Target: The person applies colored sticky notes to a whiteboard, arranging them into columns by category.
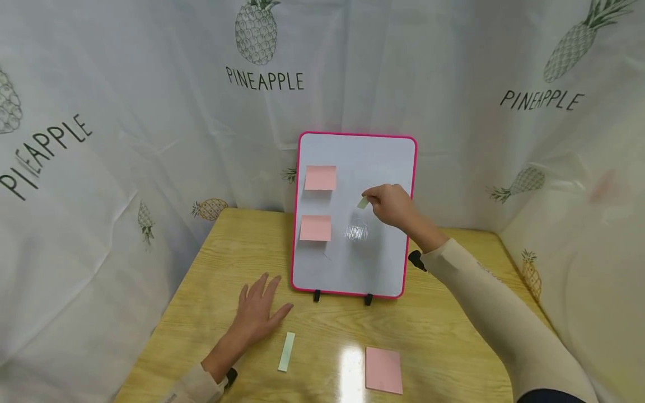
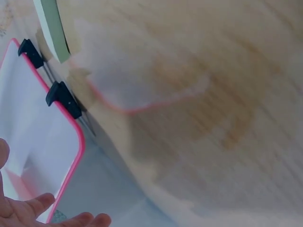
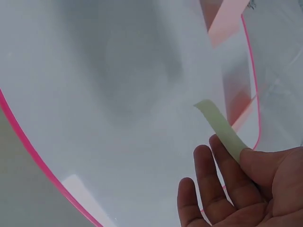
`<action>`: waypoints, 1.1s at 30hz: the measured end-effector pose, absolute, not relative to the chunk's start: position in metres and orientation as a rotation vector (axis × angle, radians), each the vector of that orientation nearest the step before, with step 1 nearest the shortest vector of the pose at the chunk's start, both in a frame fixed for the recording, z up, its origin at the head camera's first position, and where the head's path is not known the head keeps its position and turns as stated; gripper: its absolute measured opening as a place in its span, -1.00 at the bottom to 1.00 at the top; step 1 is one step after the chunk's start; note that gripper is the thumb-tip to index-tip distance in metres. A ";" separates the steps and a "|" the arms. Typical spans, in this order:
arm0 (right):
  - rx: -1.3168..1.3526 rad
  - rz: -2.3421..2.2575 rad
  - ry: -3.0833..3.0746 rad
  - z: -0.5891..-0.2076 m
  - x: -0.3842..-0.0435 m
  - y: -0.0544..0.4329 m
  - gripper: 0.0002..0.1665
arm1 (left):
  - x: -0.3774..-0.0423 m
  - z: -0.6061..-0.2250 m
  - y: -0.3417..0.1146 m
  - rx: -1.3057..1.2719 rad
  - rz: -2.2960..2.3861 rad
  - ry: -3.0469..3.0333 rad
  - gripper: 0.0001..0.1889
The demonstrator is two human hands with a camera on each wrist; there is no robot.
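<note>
My right hand [image 1: 395, 207] is raised in front of the whiteboard [image 1: 380, 162], which has a pink frame. Between thumb and index finger it pinches a narrow light green sticky note [image 3: 222, 130], whose free end points toward the board's surface. Two pink sticky notes, an upper one [image 1: 320, 178] and a lower one [image 1: 315, 228], hang on the board's left half, their bottom edges lifting. Fingers spread, my left hand [image 1: 255, 313] is low over the table, left of the board's bottom corner. Beside it lies a light green sticky note pad [image 1: 286, 352].
A pink sticky note pad [image 1: 384, 370] lies at the table's front. Black stand feet [image 1: 368, 300] hold the board's lower edge on the wooden table [image 1: 322, 330]. Behind and around hangs a white curtain [image 1: 166, 112] with pineapple prints.
</note>
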State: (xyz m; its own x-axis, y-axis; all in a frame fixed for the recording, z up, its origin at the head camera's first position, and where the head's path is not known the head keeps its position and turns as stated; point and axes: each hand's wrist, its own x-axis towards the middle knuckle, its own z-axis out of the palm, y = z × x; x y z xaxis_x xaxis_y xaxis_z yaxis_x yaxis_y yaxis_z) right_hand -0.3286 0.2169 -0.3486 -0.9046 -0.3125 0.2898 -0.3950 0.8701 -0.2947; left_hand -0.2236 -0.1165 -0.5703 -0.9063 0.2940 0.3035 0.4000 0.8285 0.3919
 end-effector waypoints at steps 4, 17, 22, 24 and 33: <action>0.523 0.498 -2.767 -0.343 -0.335 0.218 -0.64 | -0.222 -0.570 -0.115 -0.540 -0.698 -2.782 -0.26; 0.485 0.386 -2.417 -0.337 -0.355 0.221 -0.69 | -0.227 -0.565 -0.110 -0.544 -0.685 -2.772 -0.26; 0.455 0.402 -2.356 -0.344 -0.359 0.221 -0.69 | -0.227 -0.566 -0.109 -0.552 -0.689 -2.792 -0.25; 0.453 0.397 -2.316 -0.347 -0.361 0.220 -0.69 | -0.227 -0.566 -0.110 -0.553 -0.695 -2.796 -0.25; 0.470 0.285 -2.189 -0.374 -0.364 0.216 -0.71 | -0.229 -0.568 -0.112 -0.537 -0.674 -2.791 -0.26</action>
State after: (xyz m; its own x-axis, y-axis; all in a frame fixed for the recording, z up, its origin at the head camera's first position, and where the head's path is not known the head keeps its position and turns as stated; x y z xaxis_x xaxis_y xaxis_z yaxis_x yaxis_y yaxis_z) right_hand -0.3645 0.2160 -0.3742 -0.5629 -0.2327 0.7931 -0.4278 0.9031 -0.0386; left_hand -0.2286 -0.1115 -0.5682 -0.9090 0.2964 0.2930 0.3975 0.8279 0.3956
